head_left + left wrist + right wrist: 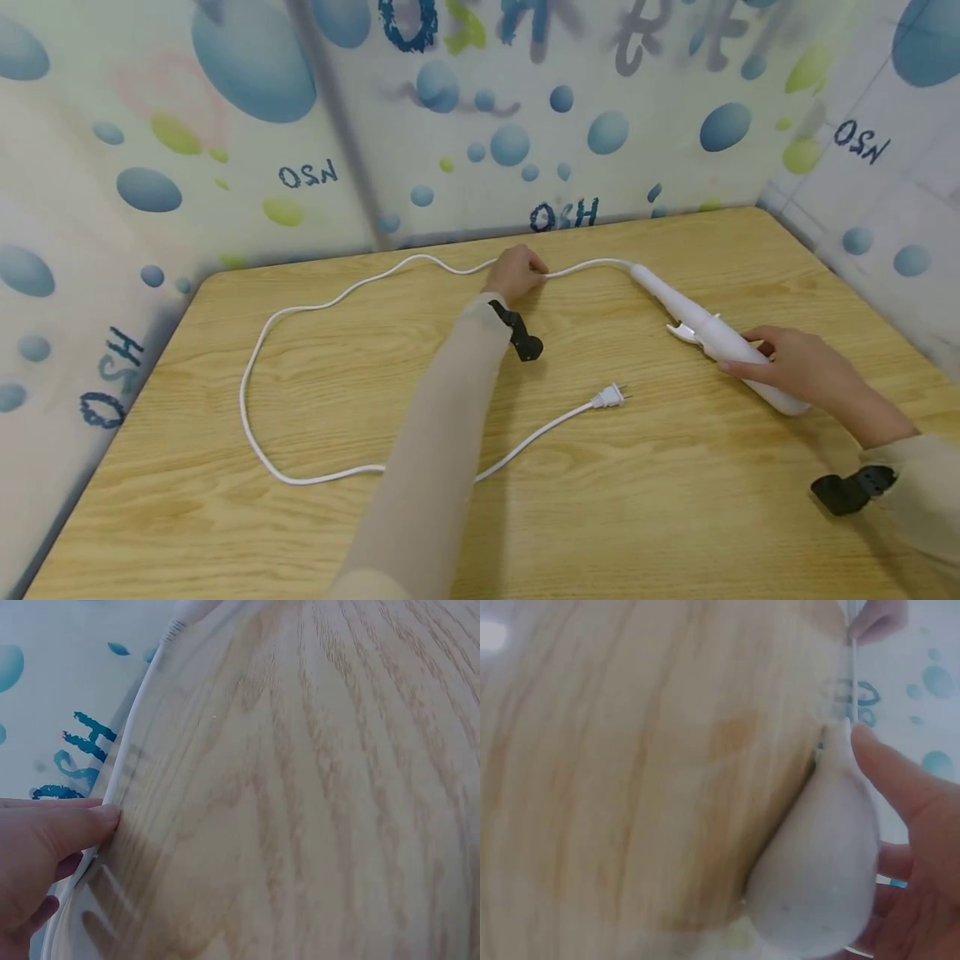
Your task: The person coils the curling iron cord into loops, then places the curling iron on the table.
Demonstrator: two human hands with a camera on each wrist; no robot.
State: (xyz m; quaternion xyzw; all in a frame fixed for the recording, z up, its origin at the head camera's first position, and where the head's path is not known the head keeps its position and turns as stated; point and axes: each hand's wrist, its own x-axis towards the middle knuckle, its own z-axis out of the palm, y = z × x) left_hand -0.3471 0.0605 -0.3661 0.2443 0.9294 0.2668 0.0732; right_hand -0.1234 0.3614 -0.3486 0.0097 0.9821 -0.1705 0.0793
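A white curling iron (663, 293) with a clip lever (684, 333) lies slanted on the right of the table, its rounded end toward me. My right hand (813, 367) grips its thick part, thumb on the near side and fingers over the far side. In the right wrist view the smooth rounded end (817, 862) fills the space beside the thumb. Near the table's back edge, my left hand (516, 273) pinches the white power cord (300, 308) a short way from the handle. The left wrist view shows thumb and fingertips on the cord (129, 724).
The cord loops widely over the left of the wooden table (187, 392) and passes under my left forearm (442, 425). Its two-prong plug (609, 396) lies mid-table. A patterned wall covering (480, 175) stands right behind the table.
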